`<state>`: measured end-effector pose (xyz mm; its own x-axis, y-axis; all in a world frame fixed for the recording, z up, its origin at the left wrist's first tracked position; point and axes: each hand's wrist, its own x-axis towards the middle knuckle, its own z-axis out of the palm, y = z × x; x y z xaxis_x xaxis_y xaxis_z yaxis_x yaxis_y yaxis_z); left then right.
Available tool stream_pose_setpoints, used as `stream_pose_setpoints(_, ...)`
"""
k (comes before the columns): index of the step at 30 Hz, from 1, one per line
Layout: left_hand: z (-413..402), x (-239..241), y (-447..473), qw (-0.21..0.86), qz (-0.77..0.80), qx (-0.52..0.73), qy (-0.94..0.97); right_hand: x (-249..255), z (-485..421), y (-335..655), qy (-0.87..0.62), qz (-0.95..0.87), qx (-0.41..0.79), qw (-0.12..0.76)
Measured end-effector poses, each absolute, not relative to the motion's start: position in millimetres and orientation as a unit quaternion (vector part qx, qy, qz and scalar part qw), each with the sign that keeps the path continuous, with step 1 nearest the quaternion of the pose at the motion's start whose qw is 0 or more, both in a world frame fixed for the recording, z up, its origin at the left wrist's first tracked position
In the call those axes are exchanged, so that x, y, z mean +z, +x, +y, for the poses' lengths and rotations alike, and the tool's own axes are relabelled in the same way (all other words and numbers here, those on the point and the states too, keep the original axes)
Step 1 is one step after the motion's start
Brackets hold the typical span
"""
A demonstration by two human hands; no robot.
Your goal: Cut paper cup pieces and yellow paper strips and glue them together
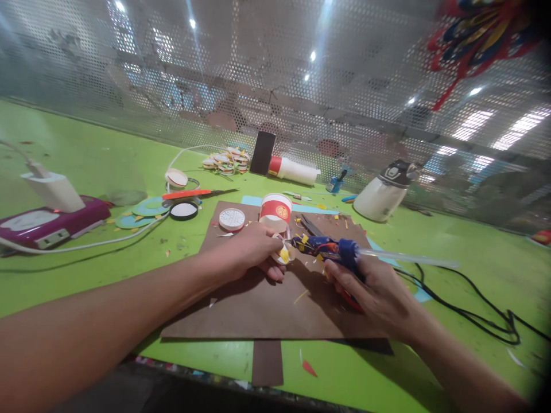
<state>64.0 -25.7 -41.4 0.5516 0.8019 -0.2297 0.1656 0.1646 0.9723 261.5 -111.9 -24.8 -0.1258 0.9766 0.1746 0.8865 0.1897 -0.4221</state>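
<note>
My left hand (253,249) is closed around a small white round piece with yellow paper on it (284,253), held over a brown board (267,304). My right hand (374,289) grips a blue glue gun (340,249) whose nozzle points left and touches that piece. A clear glue stick (408,258) pokes out of the gun's back, and its black cable (469,310) trails off to the right. Just behind my hands, a red and white paper cup (275,211) stands upside down.
On the green table (86,155) lie a white tape roll (231,219), a black lid (183,210), orange-handled scissors (193,194), a purple device with white charger (47,221), a white jug (381,195), a lying stack of cups (295,170), a dark phone (262,152) and paper scraps. Perforated metal wall (275,86) behind.
</note>
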Motion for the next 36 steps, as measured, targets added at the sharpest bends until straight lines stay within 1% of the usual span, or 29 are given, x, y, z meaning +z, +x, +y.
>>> stream_pose_setpoints(21, -27.6, -39.2, 63.4, 0.651, 0.405, 0.247, 0.593, -28.2, -115.1, 260.8, -0.643, -0.729, 0.094, 0.217)
stream_pose_setpoints(31, -26.4, -40.2, 62.3, 0.656, 0.394, 0.245, 0.595, -28.7, -113.4, 258.9, -0.618, -0.751, 0.071, 0.222)
stream_pose_setpoints(36, -26.0, -41.1, 62.9, 0.654, 0.396, 0.243, 0.597, -27.2, -114.0, 258.8, -0.618, -0.749, 0.079, 0.225)
